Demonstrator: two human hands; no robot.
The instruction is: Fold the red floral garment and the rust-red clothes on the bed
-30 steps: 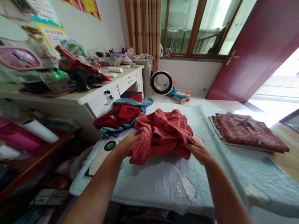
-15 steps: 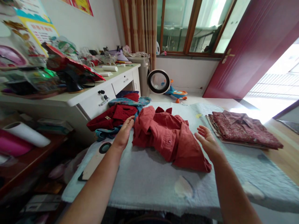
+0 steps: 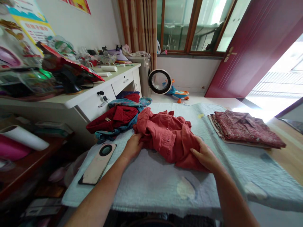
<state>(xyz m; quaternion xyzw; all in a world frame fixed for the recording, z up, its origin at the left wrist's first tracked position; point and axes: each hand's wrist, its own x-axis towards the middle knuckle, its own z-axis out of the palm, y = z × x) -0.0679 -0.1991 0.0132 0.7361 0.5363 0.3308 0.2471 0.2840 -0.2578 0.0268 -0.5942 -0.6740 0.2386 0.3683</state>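
A crumpled coral-red button-up shirt [image 3: 167, 135] lies on the pale blue blanket [image 3: 151, 183] in front of me. My left hand [image 3: 134, 145] grips the shirt's left edge, its fingertips hidden in the cloth. At the opposite side, my right hand [image 3: 204, 154] is closed round the fabric, thumb on top and the other fingers partly hidden. A dark red garment [image 3: 115, 116] and a blue patterned cloth [image 3: 109, 135] are heaped just beyond my left hand. Beside my left forearm lies a phone [image 3: 96, 167], its round camera facing up.
Folded patterned garments [image 3: 248, 129] are stacked at the right. A white desk [image 3: 71, 101] crowded with odds and ends borders the left side. Beyond the table are a washing machine with its round door [image 3: 160, 82] open, a blue and orange ride-on toy [image 3: 178, 93] and a red door [image 3: 236, 53].
Both hands have come in from beside the shirt, fingers apart, and taken hold of its two sides. More of the phone now shows past my left forearm.
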